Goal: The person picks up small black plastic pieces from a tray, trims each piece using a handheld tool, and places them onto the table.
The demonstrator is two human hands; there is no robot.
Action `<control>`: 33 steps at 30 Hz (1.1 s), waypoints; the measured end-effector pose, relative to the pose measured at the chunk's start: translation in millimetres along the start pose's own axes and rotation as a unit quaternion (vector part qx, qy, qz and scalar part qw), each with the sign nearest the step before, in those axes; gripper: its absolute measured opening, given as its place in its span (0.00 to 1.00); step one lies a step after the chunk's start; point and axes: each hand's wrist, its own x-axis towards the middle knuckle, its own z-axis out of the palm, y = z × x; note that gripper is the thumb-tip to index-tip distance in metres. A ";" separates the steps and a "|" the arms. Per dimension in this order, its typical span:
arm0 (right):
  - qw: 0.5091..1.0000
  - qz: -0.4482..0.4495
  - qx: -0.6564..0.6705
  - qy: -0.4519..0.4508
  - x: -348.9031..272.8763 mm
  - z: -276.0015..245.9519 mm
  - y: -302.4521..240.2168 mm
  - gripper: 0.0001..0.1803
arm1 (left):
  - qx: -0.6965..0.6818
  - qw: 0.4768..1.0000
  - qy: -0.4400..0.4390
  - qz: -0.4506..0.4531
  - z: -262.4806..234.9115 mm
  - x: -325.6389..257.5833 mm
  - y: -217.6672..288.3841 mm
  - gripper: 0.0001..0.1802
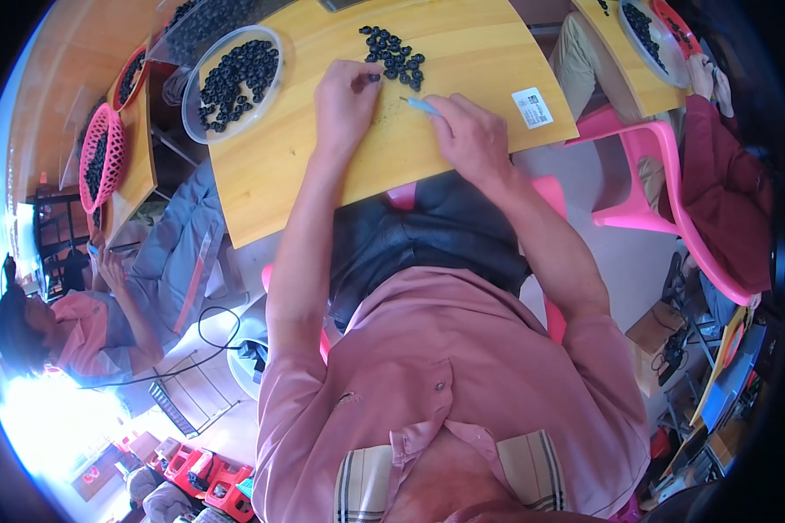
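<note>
My left hand (344, 100) is above the wooden table (279, 179), its thumb and fingers pinching a small black round part (374, 78). To its right, my right hand (478, 135) grips a slim light-blue pen-like tool (422, 106). The tool's thin dark tip points toward my left hand but stays apart from the held part. Just beyond both hands, a loose heap of similar black parts (397, 61) lies on the tabletop. Fine dark crumbs are scattered on the wood between my hands.
A clear plastic tub (188, 120) of black parts stands at the table's left. A white label (532, 108) is stuck near the right edge. Co-workers sit at neighbouring tables on both sides, with a pink basket (113, 166) on the left and a pink chair (650, 139) on the right.
</note>
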 end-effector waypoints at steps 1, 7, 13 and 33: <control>1.000 -0.002 0.002 0.003 -0.2 0.0 0.0 0.09 | 0.000 1.000 -0.001 0.000 -1.5 -4.7 1.2 0.14; 1.000 -0.012 0.002 0.006 -0.8 0.1 -0.2 0.10 | -0.163 0.982 0.023 -0.089 -9.2 -49.4 13.2 0.11; 0.999 -0.040 -0.001 0.003 -2.6 1.6 -6.6 0.10 | -0.204 0.973 0.031 -0.105 -8.2 -75.8 10.2 0.11; 0.986 -0.152 -0.060 0.012 -3.7 6.3 -11.9 0.06 | -0.300 0.938 0.025 -0.169 -4.1 -78.0 15.2 0.18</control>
